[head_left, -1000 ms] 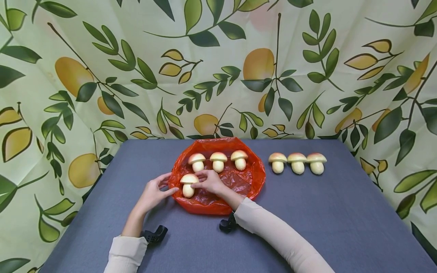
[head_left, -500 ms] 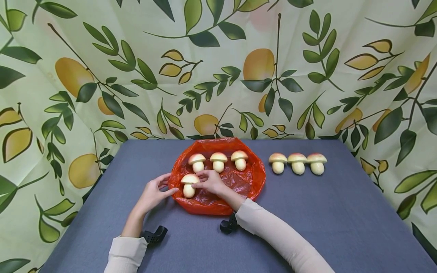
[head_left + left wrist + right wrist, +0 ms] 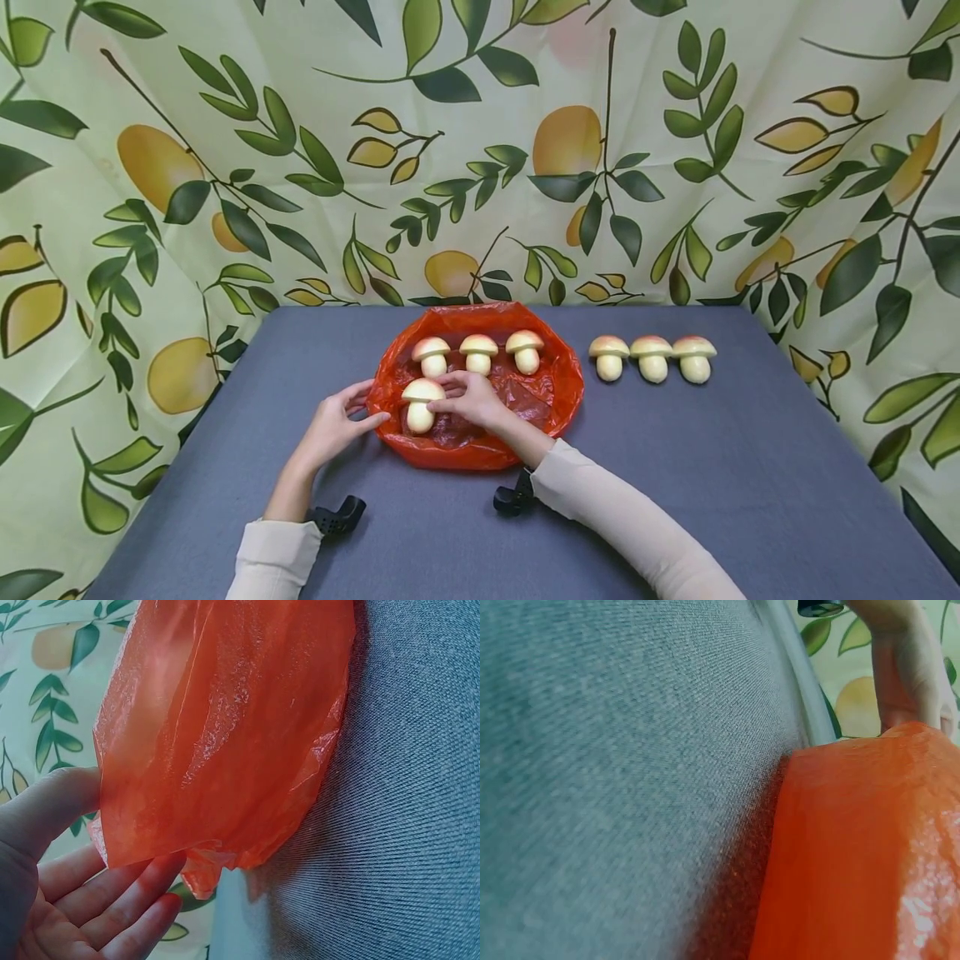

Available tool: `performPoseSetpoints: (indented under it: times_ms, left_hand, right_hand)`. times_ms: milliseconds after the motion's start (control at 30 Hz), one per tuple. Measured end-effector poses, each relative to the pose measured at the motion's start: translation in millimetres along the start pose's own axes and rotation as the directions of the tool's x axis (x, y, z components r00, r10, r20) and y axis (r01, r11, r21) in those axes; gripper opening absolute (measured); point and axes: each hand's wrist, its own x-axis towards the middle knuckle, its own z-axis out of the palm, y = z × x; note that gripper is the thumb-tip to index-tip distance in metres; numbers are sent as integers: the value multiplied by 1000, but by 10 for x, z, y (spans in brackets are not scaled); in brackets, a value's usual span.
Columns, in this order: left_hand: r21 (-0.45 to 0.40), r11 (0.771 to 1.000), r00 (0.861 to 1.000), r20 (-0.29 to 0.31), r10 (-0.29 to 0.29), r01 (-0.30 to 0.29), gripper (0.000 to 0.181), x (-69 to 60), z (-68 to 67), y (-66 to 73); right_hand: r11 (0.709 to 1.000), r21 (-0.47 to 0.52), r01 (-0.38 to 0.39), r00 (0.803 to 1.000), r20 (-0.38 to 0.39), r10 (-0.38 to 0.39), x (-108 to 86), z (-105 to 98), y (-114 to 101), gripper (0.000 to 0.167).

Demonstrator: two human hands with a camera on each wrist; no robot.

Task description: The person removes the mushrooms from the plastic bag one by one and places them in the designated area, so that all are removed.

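A red plastic bag (image 3: 525, 392) lies open on the table, its rim rolled into a wide ring. Inside, my right hand (image 3: 472, 400) grips a toy mushroom (image 3: 420, 415) with a pale stem and cream cap, at the left part of the bag. Three more mushrooms (image 3: 478, 360) stand in a row at the bag's back. At the left rim, my left hand (image 3: 339, 423) holds the bag, thumb over the edge and fingers outside; the left wrist view shows those fingers (image 3: 127, 900) behind the red film (image 3: 225, 735). The bag's wall hides my right hand in its wrist view.
Three similar mushrooms (image 3: 652, 360) stand side by side on the grey-blue tablecloth (image 3: 712, 467), right of the bag. A leaf-and-fruit patterned curtain (image 3: 480, 167) hangs behind the table and along both sides. Black wrist cameras (image 3: 337, 517) sit below both hands.
My right hand and the mushroom it grips have shifted slightly right and a little up inside the bag. The left hand stays at the rim, and the other mushrooms have not moved.
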Motion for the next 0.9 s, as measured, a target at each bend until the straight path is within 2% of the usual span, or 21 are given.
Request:
performPoseSetpoints:
  times_ms: [333, 667, 900]
  left_hand:
    - [-9, 1000, 1000, -6, 11, -11, 59, -13, 2, 13]
    - [-4, 1000, 1000, -14, 19, -19, 58, -9, 16, 5]
    - [1, 1000, 1000, -12, 11, -11, 59, 2, 15, 9]
  right_hand:
    - [1000, 12, -12, 1000, 14, 12, -90, -129, -14, 42]
    - [999, -33, 28, 1000, 13, -28, -201, -337, -7, 43]
    - [999, -26, 43, 999, 20, -42, -302, -454, -8, 45]
